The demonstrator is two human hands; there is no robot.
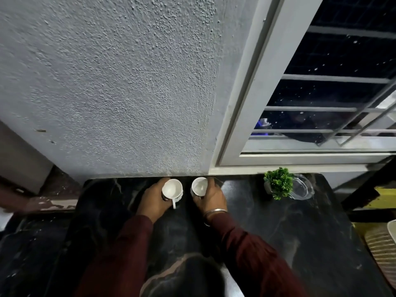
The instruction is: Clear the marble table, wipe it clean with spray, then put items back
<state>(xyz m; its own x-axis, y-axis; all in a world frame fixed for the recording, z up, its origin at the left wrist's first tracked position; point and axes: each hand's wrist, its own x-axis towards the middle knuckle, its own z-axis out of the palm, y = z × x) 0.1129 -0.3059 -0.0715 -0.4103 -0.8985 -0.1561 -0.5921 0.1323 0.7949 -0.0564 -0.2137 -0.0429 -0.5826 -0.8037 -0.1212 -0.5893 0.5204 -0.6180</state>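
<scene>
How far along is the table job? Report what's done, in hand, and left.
Looks done: little can be judged; no spray or cloth shows. In hand: the left hand holds one white cup and the right hand the other cup, both by the wall on the marble table. Left: the small plant and glass dish sit there; clearing or restocking, I cannot tell.

Two white cups (172,189) stand on the black, grey-veined marble surface (278,228), with a green plant (278,182) at three o'clock of them, a clear glass dish (303,187) beside it, maroon sleeves (252,249) below, and a speckled grey wall (120,82) at twelve.
</scene>
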